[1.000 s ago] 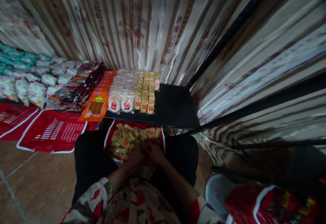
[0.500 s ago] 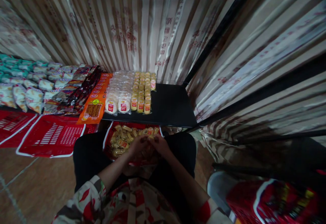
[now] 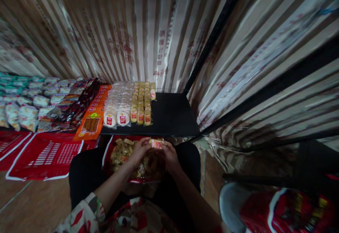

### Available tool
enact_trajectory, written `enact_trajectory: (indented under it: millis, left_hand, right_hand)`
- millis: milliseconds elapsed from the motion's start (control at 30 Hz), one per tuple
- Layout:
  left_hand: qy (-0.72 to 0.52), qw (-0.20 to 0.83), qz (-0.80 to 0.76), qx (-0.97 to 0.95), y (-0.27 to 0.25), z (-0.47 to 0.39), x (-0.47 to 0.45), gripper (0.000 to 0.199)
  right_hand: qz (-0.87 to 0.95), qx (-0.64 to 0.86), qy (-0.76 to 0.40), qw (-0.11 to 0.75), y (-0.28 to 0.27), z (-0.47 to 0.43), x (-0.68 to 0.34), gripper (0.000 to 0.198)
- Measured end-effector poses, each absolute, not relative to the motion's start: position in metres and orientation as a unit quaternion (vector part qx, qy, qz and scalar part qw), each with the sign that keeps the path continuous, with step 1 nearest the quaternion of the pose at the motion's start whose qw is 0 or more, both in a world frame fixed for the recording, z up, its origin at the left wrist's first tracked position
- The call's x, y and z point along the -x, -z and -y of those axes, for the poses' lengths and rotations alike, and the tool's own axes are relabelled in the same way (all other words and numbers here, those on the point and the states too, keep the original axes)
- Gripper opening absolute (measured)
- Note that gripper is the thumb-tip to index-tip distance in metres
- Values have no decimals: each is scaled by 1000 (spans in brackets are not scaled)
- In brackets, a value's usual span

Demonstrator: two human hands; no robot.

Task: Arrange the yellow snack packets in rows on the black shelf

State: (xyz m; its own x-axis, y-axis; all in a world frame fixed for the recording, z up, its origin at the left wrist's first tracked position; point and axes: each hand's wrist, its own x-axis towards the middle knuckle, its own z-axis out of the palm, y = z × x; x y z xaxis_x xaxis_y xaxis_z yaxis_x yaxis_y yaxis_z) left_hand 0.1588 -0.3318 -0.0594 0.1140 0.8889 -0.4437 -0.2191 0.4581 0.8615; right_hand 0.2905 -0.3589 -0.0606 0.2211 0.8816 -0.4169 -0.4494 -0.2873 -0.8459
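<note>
Head cam, clock centred on the held item: a small wrapped pkt [image 3: 156, 144] w/ a red-orange label sat betw. both hands, approx. over the far side of the red basket [image 3: 105, 152]. L hand [image 3: 140, 149] pinched its 9 o'clock end, R hand [image 3: 171, 155] its 3 o'clock end, so both were clamped on it, near level, label up.

IMO a light pinch at the ends was best; the contents looked crumbly & a hard squeeze could've cracked them. Thumbs off the label kept it readable, & turning it by the ends rather than the middle seemed safest. Loose pkts [image 3: 123, 150] lay in the basket twd 9 o'clock.

Pose: L forearm [image 3: 115, 181] ran up twd 1–2 o'clock, R forearm [image 3: 192, 190] twd 10–11, hands close together. Couldn't tell how the fingers curled underneath. Yellow pkts [image 3: 141, 104] stood in rows at 11 o'clock on the black shelf [image 3: 174, 116].
</note>
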Motion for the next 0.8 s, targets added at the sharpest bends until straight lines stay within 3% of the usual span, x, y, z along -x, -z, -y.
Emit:
enact_trajectory:
  millis: [133, 233, 433, 633, 800]
  left_hand:
    - [-419, 658, -528, -335, 51, 325, -169, 36]
    - [-395, 619, -552, -396, 47, 313, -172, 34]
    - [-316, 490, -574, -575, 35, 286, -178, 38]
    - [-269, 396, -541, -692, 8, 262, -194, 37]
    - [-294, 338, -567, -691, -6, 243, -212, 43]
  right_hand:
    - [194, 530, -593, 574, 59, 358, -294, 40]
    - [294, 543, -552, 561, 63, 355, -302, 33]
    - [519, 593, -420, 450, 60, 337, -329, 24]
    - [558, 591, -407, 417, 49, 308, -347, 36]
    - [552, 558, -423, 453, 47, 272, -355, 36]
